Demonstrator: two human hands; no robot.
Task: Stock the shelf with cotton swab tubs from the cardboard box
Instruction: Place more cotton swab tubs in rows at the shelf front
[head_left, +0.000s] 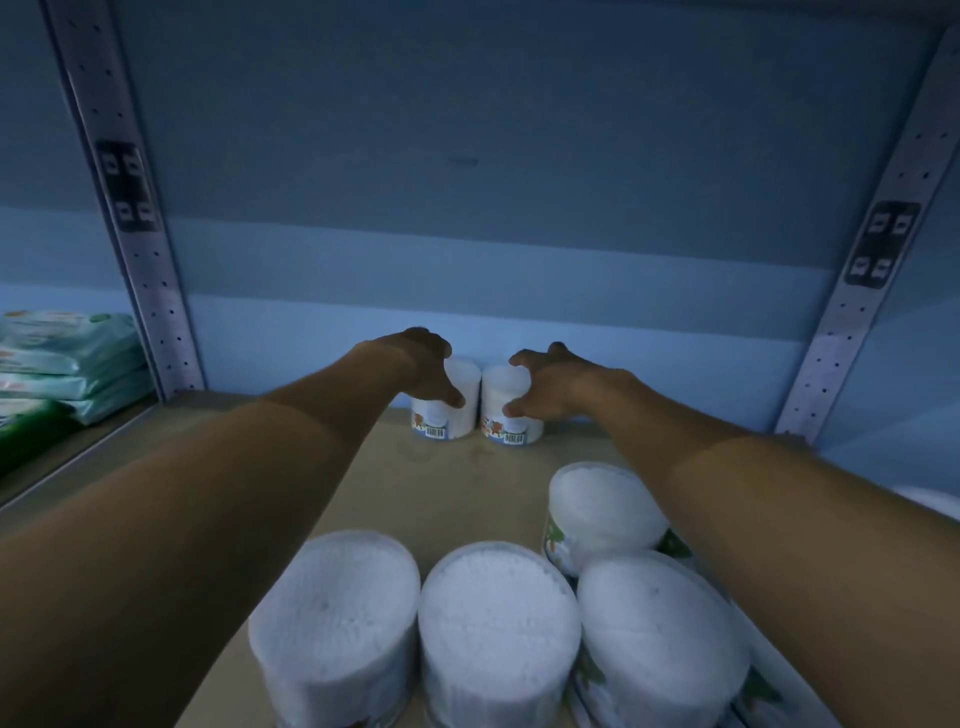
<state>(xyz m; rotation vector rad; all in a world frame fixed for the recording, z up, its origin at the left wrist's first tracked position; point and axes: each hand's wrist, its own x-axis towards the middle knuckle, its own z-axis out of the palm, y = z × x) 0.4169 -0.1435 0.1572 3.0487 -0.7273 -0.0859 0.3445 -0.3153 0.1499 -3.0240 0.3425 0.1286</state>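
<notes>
Two tubs stand upright at the very back of the shelf, touching side by side against the blue back panel, and we have one hand on each. Our left hand curls over the top and side of the left rear tub, thumb low on its front and fingers wrapped behind; our right hand does the same on the right rear tub. Both hands are half closed around the tubs; whether they press firmly or merely rest, we cannot tell. We judge that we are seating this pair flush with the wall, barcodes forward, so later rows can line up in front of it.

Nearer to us, four more cotton swab tubs wait on the same shelf: three in a front row touching one another, and one behind them on the right. Bare shelf lies between them and the rear pair, which suggests the filling goes from back to front. Beyond the left upright, packs of wipes lie stacked on the neighbouring shelf. No cardboard box is in view.
</notes>
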